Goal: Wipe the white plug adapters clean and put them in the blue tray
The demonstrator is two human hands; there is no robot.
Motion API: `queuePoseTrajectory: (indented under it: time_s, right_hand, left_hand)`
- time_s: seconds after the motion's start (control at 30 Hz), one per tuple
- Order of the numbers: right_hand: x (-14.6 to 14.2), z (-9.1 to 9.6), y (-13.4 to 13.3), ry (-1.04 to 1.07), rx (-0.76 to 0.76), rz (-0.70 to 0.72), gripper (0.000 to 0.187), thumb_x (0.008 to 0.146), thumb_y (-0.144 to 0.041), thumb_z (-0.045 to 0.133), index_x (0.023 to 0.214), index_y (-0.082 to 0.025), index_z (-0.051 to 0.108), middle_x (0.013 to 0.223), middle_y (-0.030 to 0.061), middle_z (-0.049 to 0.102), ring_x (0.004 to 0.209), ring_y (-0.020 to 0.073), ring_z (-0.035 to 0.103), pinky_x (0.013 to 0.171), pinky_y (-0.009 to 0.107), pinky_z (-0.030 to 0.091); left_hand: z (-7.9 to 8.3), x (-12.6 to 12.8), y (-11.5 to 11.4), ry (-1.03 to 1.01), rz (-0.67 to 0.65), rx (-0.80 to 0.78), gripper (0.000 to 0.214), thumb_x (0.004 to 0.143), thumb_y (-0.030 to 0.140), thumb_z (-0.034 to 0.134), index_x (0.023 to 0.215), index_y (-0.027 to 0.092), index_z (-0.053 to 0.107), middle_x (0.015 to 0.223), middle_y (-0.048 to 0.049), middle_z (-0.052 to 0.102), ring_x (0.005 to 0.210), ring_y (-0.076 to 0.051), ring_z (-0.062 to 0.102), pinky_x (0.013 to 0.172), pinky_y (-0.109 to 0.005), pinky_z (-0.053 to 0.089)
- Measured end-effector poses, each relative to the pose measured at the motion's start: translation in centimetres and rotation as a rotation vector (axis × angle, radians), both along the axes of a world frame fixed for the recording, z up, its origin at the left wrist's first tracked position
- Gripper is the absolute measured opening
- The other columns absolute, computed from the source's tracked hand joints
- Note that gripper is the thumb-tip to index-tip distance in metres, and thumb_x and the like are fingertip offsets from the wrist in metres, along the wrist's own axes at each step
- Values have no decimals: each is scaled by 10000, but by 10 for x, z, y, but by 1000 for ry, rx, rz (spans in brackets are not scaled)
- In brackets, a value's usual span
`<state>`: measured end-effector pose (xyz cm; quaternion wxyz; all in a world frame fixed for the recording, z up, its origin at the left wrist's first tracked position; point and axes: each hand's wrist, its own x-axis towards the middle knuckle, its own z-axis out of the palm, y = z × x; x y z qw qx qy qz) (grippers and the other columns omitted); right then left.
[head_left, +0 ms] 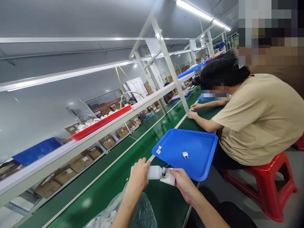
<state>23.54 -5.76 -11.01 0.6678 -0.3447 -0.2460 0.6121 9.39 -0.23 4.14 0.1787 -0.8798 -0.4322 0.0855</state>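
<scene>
My left hand is closed around a small white plastic bottle lying sideways over the green conveyor belt. The bottle has a metal collar at its right end. My right hand pinches a white cloth or pad against that end. Just beyond my hands lies a blue tray holding two small white plug parts. A clear plastic bag with white pieces inside sits below my left forearm.
A person in a beige shirt sits on a red stool to the right, hands on the belt. A shelf on the left carries a red tray and a blue bin. Cardboard boxes lie beneath the shelf.
</scene>
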Motion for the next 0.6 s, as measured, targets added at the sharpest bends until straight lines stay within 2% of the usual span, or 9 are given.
queuePoseTrajectory:
  time_s: [0.17, 0.37, 0.6]
  right_hand:
    - [-5, 5, -4, 10, 25, -5, 290, 980, -418, 630, 1091, -153, 674, 1055, 47, 709, 897, 190, 696, 806, 387, 582]
    - [-6, 15, -8, 4, 23, -18, 288, 979, -406, 636, 1116, -155, 667, 1070, 49, 703, 881, 185, 695, 782, 376, 588]
    - [-4, 22, -12, 11, 21, -36, 315, 975, -386, 647, 1201, -167, 643, 1161, 66, 684, 941, 203, 692, 801, 392, 594]
  left_hand:
    - [12, 8, 0, 97, -24, 3, 425, 652, -14, 687, 1049, 138, 683, 1108, -132, 673, 1062, -324, 620, 811, -408, 473]
    - [22, 14, -2, 145, -46, 13, 359, 692, -13, 668, 1012, 150, 687, 1093, -118, 700, 1071, -317, 634, 831, -415, 476]
    - [22, 13, -2, 128, -44, 35, 336, 705, -12, 648, 988, 165, 680, 1081, -98, 704, 1073, -307, 627, 814, -404, 465]
